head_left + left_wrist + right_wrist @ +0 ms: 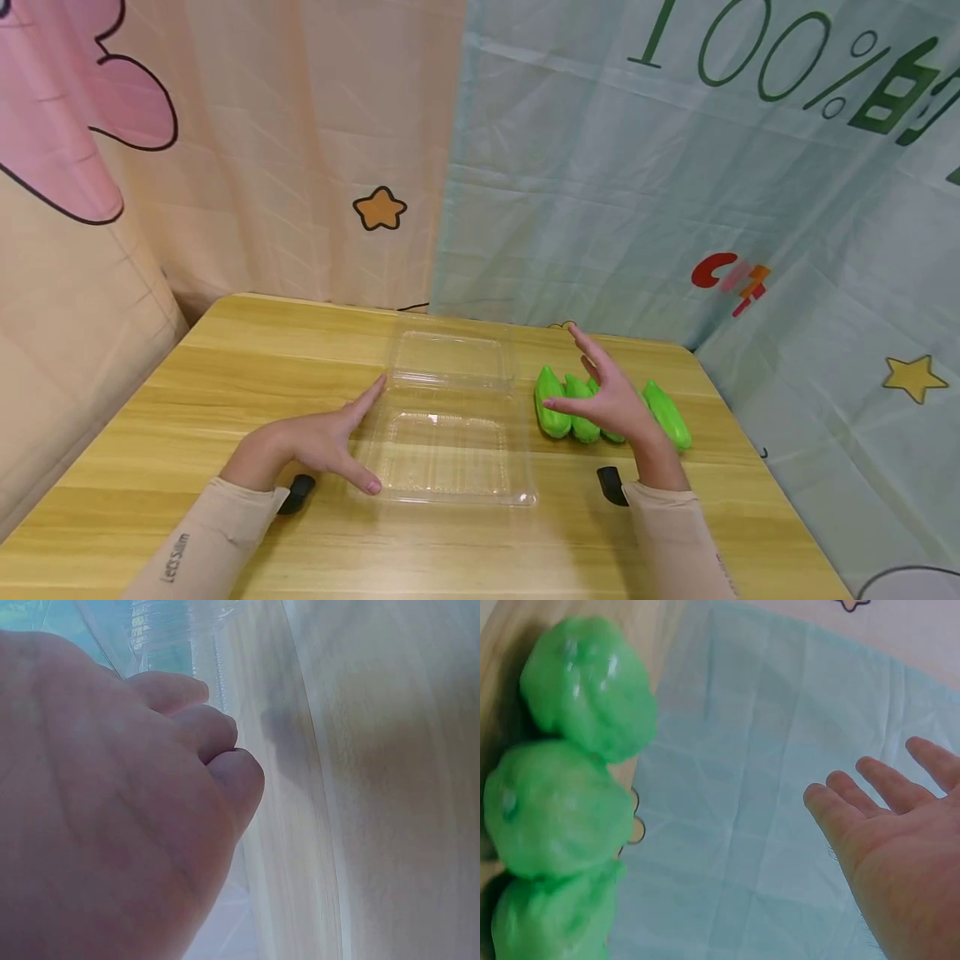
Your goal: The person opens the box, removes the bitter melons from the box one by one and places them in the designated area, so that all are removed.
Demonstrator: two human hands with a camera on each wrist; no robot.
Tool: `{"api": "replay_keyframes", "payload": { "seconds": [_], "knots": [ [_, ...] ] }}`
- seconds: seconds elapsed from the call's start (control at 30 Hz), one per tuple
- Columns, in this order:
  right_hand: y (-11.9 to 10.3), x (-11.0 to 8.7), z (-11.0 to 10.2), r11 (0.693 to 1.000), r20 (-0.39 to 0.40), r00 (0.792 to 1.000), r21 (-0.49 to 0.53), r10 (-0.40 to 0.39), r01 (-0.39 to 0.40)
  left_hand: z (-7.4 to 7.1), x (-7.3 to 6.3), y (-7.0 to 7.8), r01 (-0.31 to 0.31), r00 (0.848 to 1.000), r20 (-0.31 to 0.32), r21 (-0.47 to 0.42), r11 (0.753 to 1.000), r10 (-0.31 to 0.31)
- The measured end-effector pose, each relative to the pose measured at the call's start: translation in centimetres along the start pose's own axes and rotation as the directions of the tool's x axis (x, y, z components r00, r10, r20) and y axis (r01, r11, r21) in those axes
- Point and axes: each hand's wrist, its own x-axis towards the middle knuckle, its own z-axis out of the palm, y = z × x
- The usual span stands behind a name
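Note:
A clear plastic clamshell container [450, 498] lies opened out flat on the table, its lid [452, 333] toward the back. At its left side is my left hand [322, 446], thumb and index finger spread apart, thumb tip by the front left corner; whether it touches cannot be told. In the left wrist view the other fingers [214, 735] bend loosely. My right hand [611, 400] hovers with fingers spread and holds nothing. Below and around it lie several bright green, plump, pointed vegetable-like pieces [553, 408], glossy in the right wrist view [559, 806]; the hand partly hides some.
The wooden table [187, 392] runs back to hanging printed curtains [315, 167]. One green piece [667, 417] lies slightly apart on the right. Black wrist devices [297, 494] sit at both cuffs.

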Motion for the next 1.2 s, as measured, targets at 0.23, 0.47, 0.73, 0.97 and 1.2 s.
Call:
{"api": "replay_keyframes", "payload": {
  "seconds": [0.23, 0.47, 0.73, 0.97, 1.2],
  "knots": [
    [-1.1, 0.8, 2.0, 0.997, 0.013, 0.999, 0.062, -0.039, 0.038, 0.0, 0.0, -0.2, -0.008, 1.000, 0.002, -0.004, 1.000, 0.008],
    [-2.3, 1.4, 3.8, 0.993, 0.035, 0.994, 0.064, -0.106, 0.103, 0.0, 0.1, -0.1, -0.007, 1.000, -0.005, 0.005, 1.000, 0.007],
    [-2.5, 1.2, 5.3, 0.988, 0.065, 0.989, 0.080, -0.134, 0.129, 0.3, 0.3, 0.1, -0.029, 0.999, -0.016, 0.001, 1.000, 0.029],
    [-2.7, 1.3, 6.2, 0.980, 0.067, 0.980, 0.077, -0.189, 0.184, 0.1, 0.3, 0.3, -0.053, 0.998, -0.031, 0.057, 0.997, 0.055],
    [-3.9, 1.1, 6.7, 0.978, 0.089, 0.975, -0.014, -0.204, 0.206, 0.0, 0.3, 0.6, -0.081, 0.993, -0.076, 0.140, 0.987, 0.092]
  ]
}}
